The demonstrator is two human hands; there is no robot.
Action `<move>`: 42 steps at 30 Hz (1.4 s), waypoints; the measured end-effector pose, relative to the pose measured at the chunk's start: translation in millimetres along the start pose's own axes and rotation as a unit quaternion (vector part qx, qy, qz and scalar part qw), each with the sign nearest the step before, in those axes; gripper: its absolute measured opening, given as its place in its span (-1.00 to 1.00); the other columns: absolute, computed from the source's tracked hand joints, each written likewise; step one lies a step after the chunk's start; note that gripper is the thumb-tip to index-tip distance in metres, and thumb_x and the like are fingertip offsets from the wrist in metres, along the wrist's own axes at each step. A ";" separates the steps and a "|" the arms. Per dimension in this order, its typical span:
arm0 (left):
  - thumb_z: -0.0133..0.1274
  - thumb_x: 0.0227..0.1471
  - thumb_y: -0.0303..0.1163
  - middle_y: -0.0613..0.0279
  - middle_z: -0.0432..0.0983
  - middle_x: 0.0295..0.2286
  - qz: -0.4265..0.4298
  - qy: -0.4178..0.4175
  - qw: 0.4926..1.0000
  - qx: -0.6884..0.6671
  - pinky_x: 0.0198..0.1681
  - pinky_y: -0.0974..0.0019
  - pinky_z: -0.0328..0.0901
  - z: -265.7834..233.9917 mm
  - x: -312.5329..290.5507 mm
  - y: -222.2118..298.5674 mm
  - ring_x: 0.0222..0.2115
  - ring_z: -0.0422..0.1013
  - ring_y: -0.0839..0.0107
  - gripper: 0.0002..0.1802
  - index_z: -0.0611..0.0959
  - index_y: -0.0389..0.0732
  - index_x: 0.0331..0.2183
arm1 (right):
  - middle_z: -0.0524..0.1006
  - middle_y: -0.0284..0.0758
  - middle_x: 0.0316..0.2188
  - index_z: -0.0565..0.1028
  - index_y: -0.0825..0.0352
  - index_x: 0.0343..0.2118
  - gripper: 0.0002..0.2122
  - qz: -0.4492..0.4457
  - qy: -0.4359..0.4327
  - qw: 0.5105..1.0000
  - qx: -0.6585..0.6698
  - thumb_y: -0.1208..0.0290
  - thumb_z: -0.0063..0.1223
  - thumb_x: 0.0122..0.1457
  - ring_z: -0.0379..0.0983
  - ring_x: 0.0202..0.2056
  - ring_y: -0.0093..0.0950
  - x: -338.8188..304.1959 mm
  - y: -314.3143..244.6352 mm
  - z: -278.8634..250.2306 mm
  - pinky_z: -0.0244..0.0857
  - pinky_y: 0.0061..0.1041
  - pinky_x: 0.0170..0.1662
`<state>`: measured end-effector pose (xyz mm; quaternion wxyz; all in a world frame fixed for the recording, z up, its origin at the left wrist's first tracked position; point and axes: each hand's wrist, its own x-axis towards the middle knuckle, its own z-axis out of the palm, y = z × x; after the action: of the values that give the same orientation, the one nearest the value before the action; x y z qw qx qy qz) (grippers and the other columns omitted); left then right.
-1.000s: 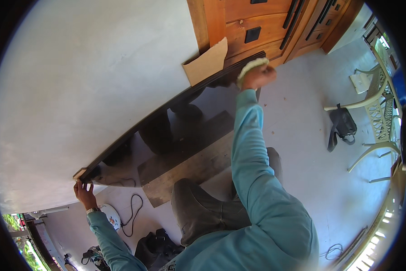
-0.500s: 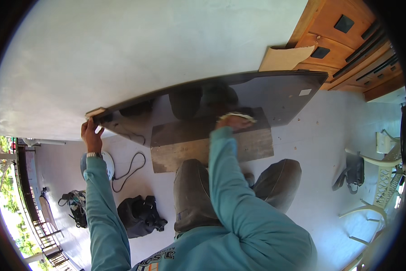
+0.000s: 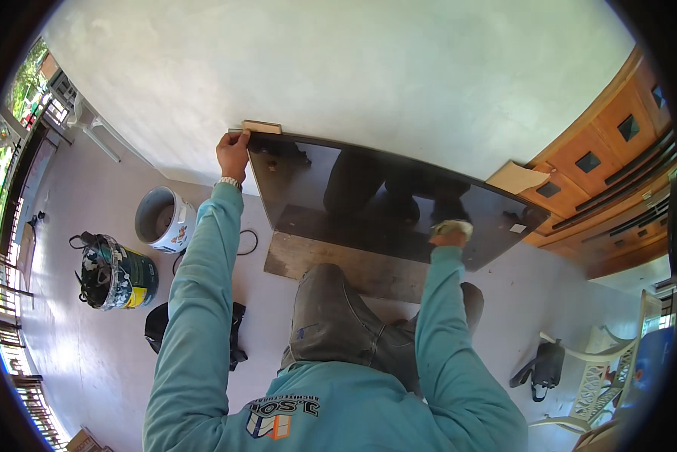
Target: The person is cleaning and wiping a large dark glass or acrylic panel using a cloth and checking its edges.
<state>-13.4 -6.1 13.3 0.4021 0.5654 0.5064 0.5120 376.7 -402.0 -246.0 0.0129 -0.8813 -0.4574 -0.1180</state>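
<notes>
The glossy dark panel, one in number, leans at the white wall in front of us, long side up. One wooden plank lies along its foot, just ahead of our knees. We count one small wooden block at the panel's upper left corner, one white label near its right end, and one piece of cardboard behind its upper edge, beside the wooden doors. Two buckets stand on the floor to our left: a white bucket and a dark green bucket with things in it. Two black bags lie about: one bag partly hidden by our left sleeve, the other bag near the cream seat.

Past the panel's left edge, floor runs open toward the buckets; past its lower right corner, more bare floor reaches to the seat. Between plank and knees the room is tight.

Our left hand pinches the upper left corner, thumb close by the block. Our right hand closes around one pale pad against the panel's face, toward the right end; we cannot tell how hard it presses.
</notes>
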 end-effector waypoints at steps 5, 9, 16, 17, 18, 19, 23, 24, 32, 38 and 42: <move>0.24 -0.02 -0.29 0.23 0.52 -0.56 0.068 0.015 0.997 0.023 -0.42 0.32 0.29 36.7 -30.8 -6.9 -0.54 0.37 0.45 -0.73 0.62 -0.33 -0.43 | 0.53 -0.21 -0.16 0.47 0.37 -0.11 -0.68 0.382 0.357 0.452 0.723 0.53 0.15 0.03 0.53 -0.28 -0.38 15.0 25.0 -171.9 0.44 -0.34 -0.24; 0.14 0.07 -0.29 0.16 0.44 -0.43 0.181 0.029 0.980 -0.073 -0.29 0.24 0.29 93.0 -145.3 19.5 -0.38 0.36 0.37 -0.74 0.55 -0.30 -0.30 | 0.50 -0.23 -0.19 0.52 0.41 -0.16 -0.77 0.204 0.273 0.792 0.506 0.49 0.12 0.10 0.45 -0.14 -0.34 -28.6 -29.0 -228.3 0.31 -0.40 -0.04; 0.05 0.16 -0.21 0.19 0.49 -0.20 -0.185 -0.402 0.866 -0.232 -0.09 0.38 0.31 101.1 -348.9 -10.6 -0.15 0.39 0.46 -0.55 0.43 -0.29 -0.02 | 0.48 -0.23 -0.23 0.58 0.35 -0.27 -0.85 0.019 0.088 0.827 0.554 0.52 0.09 0.09 0.42 -0.14 -0.33 -67.9 -134.4 -234.2 0.29 -0.45 -0.05; 0.05 0.16 -0.21 0.19 0.49 -0.20 -0.188 -0.389 0.870 -0.235 -0.09 0.38 0.31 95.6 -343.8 -13.4 -0.15 0.39 0.46 -0.55 0.43 -0.29 -0.02 | 0.48 -0.23 -0.22 0.57 0.36 -0.28 -0.85 -0.011 0.073 0.845 0.530 0.53 0.08 0.08 0.43 -0.14 -0.33 -68.4 -131.5 -236.4 0.29 -0.46 -0.06; 0.04 0.17 -0.25 0.20 0.51 -0.25 -0.136 -0.357 0.897 -0.220 -0.14 0.39 0.31 91.0 -338.0 -15.3 -0.20 0.39 0.51 -0.63 0.45 -0.27 -0.07 | 0.47 -0.22 -0.21 0.57 0.38 -0.28 -0.85 -0.041 0.059 0.860 0.505 0.55 0.07 0.07 0.43 -0.14 -0.34 -63.8 -128.7 -241.9 0.29 -0.47 -0.07; 0.02 0.18 -0.29 0.22 0.52 -0.30 -0.084 -0.323 0.921 -0.203 -0.19 0.41 0.31 87.4 -331.8 -16.2 -0.24 0.39 0.55 -0.71 0.47 -0.24 -0.12 | 0.47 -0.22 -0.21 0.57 0.38 -0.28 -0.85 -0.052 0.053 0.861 0.504 0.55 0.07 0.07 0.43 -0.14 -0.34 -56.2 -127.0 -248.4 0.29 -0.47 -0.07; 0.09 0.07 -0.39 0.04 0.47 -0.31 -0.003 -0.174 0.971 -0.164 -0.24 0.27 0.34 88.3 -271.3 14.1 -0.31 0.46 0.16 -0.75 0.48 -0.22 -0.18 | 0.47 -0.20 -0.14 0.56 0.38 -0.29 -0.84 -0.242 0.153 0.904 0.317 0.55 0.11 0.03 0.40 -0.08 -0.23 -4.1 -101.5 -309.8 0.28 -0.31 -0.03; 0.06 0.05 -0.48 0.06 0.44 -0.34 0.106 -0.145 0.968 -0.177 -0.28 0.27 0.32 94.5 -261.6 27.8 -0.34 0.44 0.20 -0.77 0.48 -0.21 -0.19 | 0.47 -0.20 -0.14 0.56 0.37 -0.30 -0.85 -0.257 0.202 0.908 0.262 0.56 0.12 0.02 0.39 -0.08 -0.21 18.4 -93.1 -327.3 0.27 -0.28 -0.02; 0.03 -0.05 -0.64 0.03 0.34 -0.29 0.128 0.127 0.982 -0.055 -0.29 0.15 0.30 144.9 -181.8 -4.2 -0.33 0.38 0.07 -0.70 0.50 -0.18 -0.20 | 0.47 -0.22 -0.15 0.56 0.34 -0.30 -0.82 -0.358 0.204 0.898 0.153 0.61 0.11 -0.01 0.37 -0.12 -0.20 88.8 -85.1 -372.4 0.26 -0.25 -0.06; -0.01 0.02 -0.62 0.01 0.30 -0.12 0.005 0.304 0.950 0.074 -0.05 0.11 0.16 145.6 -149.5 -51.9 -0.10 0.24 0.07 -0.67 0.51 -0.19 -0.12 | 0.44 -0.21 -0.06 0.55 0.25 -0.23 -0.74 -0.403 0.157 0.900 0.059 0.54 0.14 -0.05 0.32 -0.02 -0.18 72.9 -78.3 -305.6 0.19 -0.14 0.03; -0.08 0.15 -0.30 -0.24 0.03 0.16 0.063 0.227 0.972 -0.018 0.25 -0.07 -0.22 186.8 -181.9 -8.9 0.18 -0.04 -0.16 -0.32 0.16 -0.47 0.18 | 0.31 -0.15 0.15 0.50 0.15 -0.05 -0.63 -0.453 0.147 0.878 -0.036 0.46 0.11 0.01 0.17 0.18 -0.11 92.9 -47.6 -282.3 0.03 -0.05 0.21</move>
<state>176.2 -171.7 -55.1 0.2537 0.4572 0.5388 0.6605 334.2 -336.6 44.7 -0.0065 -0.5497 -0.7952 -0.2557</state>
